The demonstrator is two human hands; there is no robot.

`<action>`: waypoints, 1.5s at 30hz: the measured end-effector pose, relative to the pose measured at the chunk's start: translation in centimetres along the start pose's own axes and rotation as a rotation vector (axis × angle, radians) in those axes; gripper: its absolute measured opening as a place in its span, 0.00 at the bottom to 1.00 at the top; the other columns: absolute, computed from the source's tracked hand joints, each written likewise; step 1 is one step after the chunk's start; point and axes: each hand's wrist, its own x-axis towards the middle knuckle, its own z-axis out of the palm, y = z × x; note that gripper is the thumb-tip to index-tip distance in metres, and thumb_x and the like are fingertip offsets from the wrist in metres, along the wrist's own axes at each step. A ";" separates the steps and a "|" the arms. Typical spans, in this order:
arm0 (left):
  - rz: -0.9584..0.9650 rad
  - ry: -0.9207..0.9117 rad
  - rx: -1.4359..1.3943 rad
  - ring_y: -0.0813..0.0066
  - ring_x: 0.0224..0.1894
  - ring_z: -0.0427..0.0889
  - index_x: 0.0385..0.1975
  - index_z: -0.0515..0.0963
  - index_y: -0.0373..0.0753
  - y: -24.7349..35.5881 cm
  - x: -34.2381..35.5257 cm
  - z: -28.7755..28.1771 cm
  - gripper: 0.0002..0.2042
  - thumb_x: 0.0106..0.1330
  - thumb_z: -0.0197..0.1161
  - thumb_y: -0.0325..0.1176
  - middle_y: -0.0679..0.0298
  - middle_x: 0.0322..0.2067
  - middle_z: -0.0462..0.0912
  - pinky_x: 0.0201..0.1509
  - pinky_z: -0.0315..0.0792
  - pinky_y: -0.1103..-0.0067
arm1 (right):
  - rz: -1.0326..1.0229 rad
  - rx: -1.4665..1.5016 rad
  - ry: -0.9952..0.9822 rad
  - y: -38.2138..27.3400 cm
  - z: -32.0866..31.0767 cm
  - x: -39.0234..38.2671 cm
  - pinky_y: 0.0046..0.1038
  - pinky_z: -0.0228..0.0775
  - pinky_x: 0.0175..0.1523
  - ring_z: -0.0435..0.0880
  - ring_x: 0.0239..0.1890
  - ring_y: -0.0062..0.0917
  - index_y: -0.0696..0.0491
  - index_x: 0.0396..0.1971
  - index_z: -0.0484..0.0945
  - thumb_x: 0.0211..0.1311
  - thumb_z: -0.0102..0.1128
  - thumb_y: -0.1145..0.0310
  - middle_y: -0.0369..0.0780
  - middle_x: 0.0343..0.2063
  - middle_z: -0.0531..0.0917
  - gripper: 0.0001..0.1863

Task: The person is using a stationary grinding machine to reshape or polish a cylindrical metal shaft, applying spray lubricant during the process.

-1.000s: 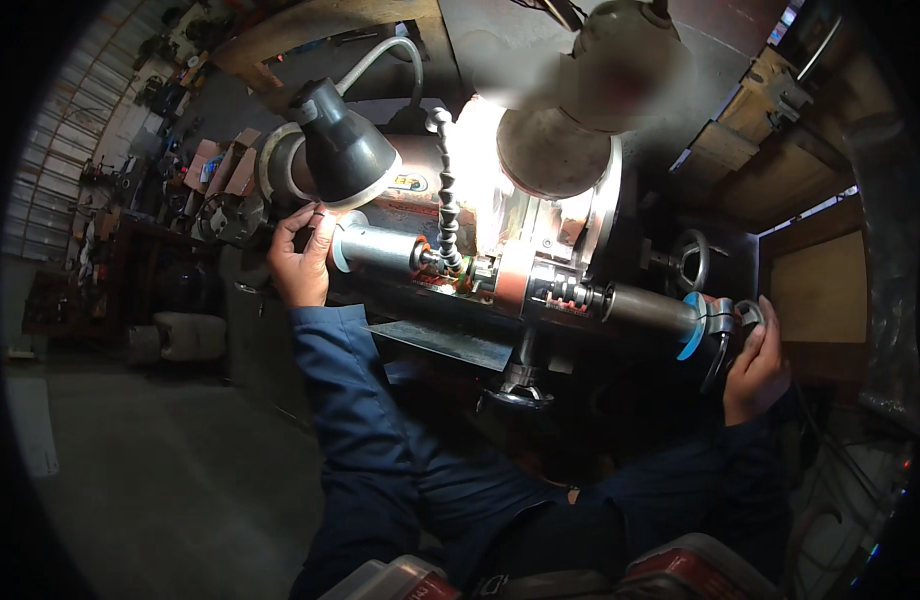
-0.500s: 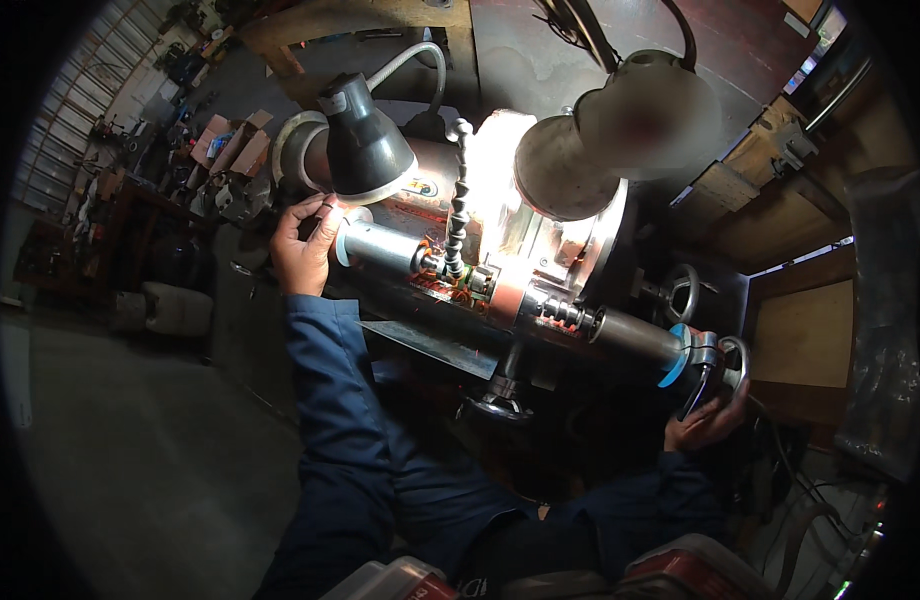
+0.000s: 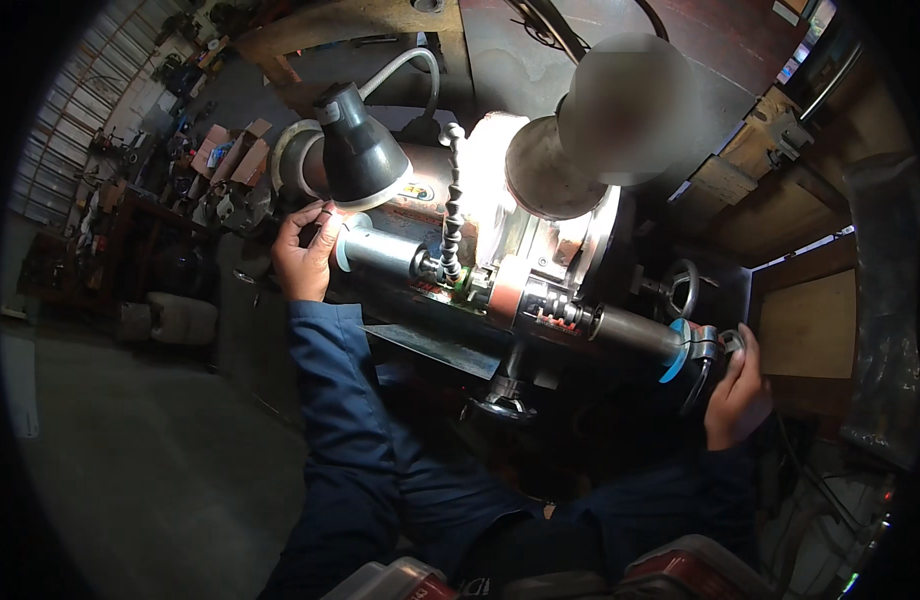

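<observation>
My left hand (image 3: 308, 250) is closed at the outer end of the machine's left steel cylinder (image 3: 385, 248), beside its blue ring and beneath a black lamp shade (image 3: 358, 150). What its fingertips pinch is partly hidden. On the other side, my right hand (image 3: 740, 392) has its thumb and fingers closed around a small metal handle (image 3: 732, 342) at the end of the right cylinder (image 3: 635, 335). A blue ring (image 3: 678, 352) and a metal clamp (image 3: 704, 347) with a lever sit just inward of that hand. Between the cylinders, a segmented flexible hose (image 3: 452, 210) points down at a lit spindle area.
A second lamp shade (image 3: 550, 168), partly blurred, hangs over the brightly lit machine housing. Handwheels stand at the front (image 3: 505, 398) and at the right (image 3: 683, 290). Cardboard boxes (image 3: 235, 155) and workshop clutter lie at the far left. Wooden boards are at the right.
My right hand has moved up and outward, and its grip on the end handle has shifted. My left hand stays at the left cylinder's end. The whole view has shifted slightly.
</observation>
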 end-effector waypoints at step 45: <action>-0.017 -0.016 0.003 0.75 0.43 0.83 0.37 0.78 0.31 1.7 -0.1 0.0 0.10 0.59 0.69 0.25 0.58 0.39 0.86 0.51 0.75 0.79 | 0.132 -0.086 -0.352 0.2 0.2 5.2 0.35 0.72 0.49 0.84 0.44 0.41 0.57 0.48 0.79 0.67 0.53 0.54 0.49 0.38 0.84 0.21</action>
